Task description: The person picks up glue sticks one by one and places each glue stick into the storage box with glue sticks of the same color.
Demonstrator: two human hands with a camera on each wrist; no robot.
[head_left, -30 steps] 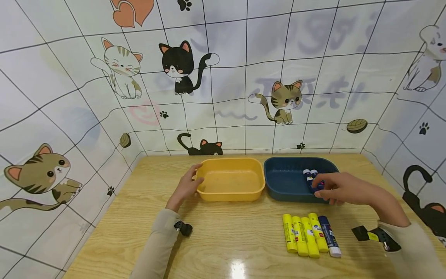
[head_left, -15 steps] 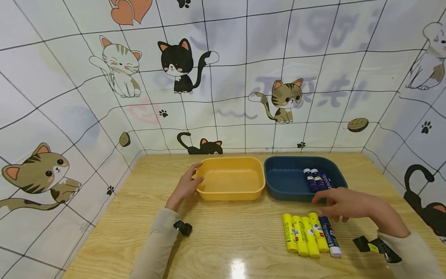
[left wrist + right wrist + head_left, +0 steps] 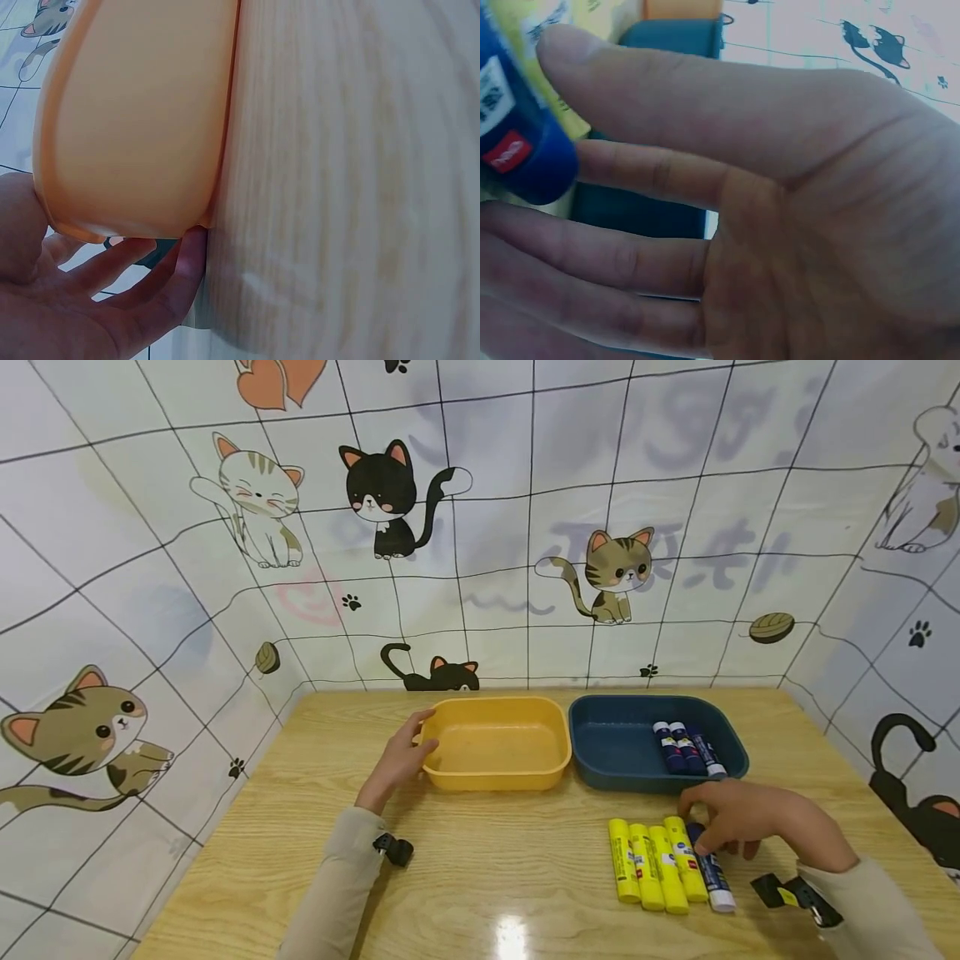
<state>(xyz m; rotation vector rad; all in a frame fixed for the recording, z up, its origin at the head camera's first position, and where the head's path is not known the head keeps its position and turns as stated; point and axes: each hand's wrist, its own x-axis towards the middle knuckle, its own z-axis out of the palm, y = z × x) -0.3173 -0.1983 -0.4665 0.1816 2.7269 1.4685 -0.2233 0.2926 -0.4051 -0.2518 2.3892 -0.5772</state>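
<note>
My left hand (image 3: 401, 760) holds the left end of a yellow plastic bin (image 3: 495, 781), thumb at the rim; in the left wrist view its fingers (image 3: 191, 262) lie against the bin's outside. Over the upper end of a dark blue glue stick (image 3: 716, 878) with a white cap is my right hand (image 3: 738, 818), thumb and fingers spread around it. In the right wrist view the blue end (image 3: 540, 169) sits between thumb and fingers, with no firm pinch showing. Several yellow glue sticks (image 3: 658, 868) lie in a row just left of the blue one.
A dark blue bin (image 3: 611, 752) stands right beside the yellow one, with 3 dark blue glue sticks (image 3: 686, 750) leaning in its right half. Behind the wooden table (image 3: 480, 860) rises a white cloth wall (image 3: 495, 560) printed with cats.
My right hand has drawn back from inside the blue bin toward the near side and come down over the blue glue stick on the table. The left hand stays at the yellow bin.
</note>
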